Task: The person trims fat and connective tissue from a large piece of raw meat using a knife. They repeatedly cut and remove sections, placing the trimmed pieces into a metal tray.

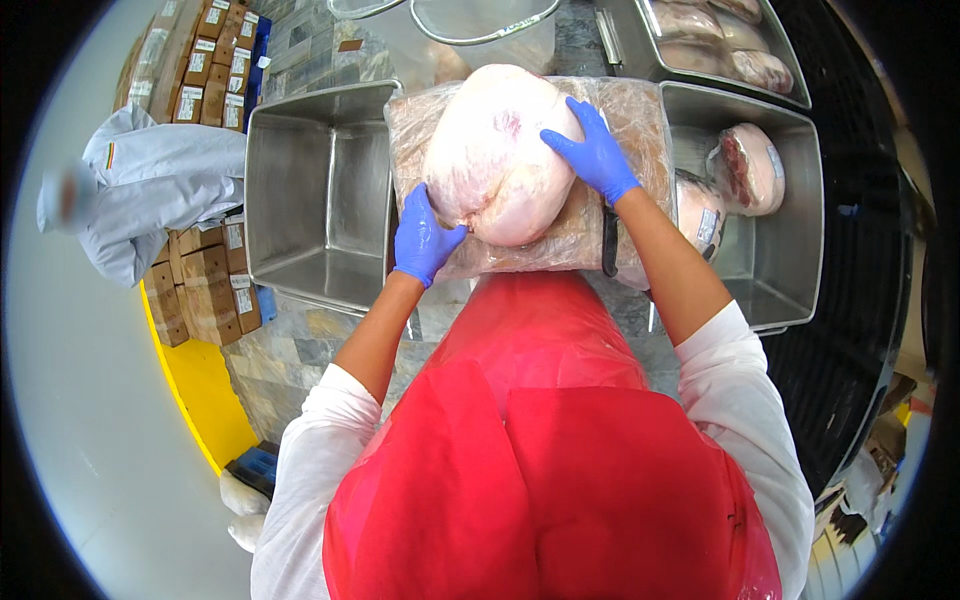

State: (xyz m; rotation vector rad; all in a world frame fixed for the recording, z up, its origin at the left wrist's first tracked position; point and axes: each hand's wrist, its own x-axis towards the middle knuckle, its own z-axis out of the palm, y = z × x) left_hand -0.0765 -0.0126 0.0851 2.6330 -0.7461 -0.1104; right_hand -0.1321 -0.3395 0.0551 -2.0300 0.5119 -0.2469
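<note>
A large, rounded piece of meat [500, 150], covered in pale fat with a reddish patch on top, rests on a plastic-wrapped brown surface [625, 130]. My left hand [425, 237], in a blue glove, cups its near-left edge with thumb and fingers apart. On the far right side, my blue-gloved right hand [592, 152] presses against it, thumb and fingers spread over the fat. Together the hands hold the meat from both sides. A black handle [609, 242] lies at the near edge of the surface, beside my right forearm; what it belongs to is hidden.
At left stands a bare metal bin [315, 180]. The right metal bin [765, 270] holds wrapped meat [752, 170]; another bin [640, 45] behind holds several packs. A plastic-lined container [480, 40] stands beyond. A person in a white coat [165, 165] is near stacked cartons [210, 290].
</note>
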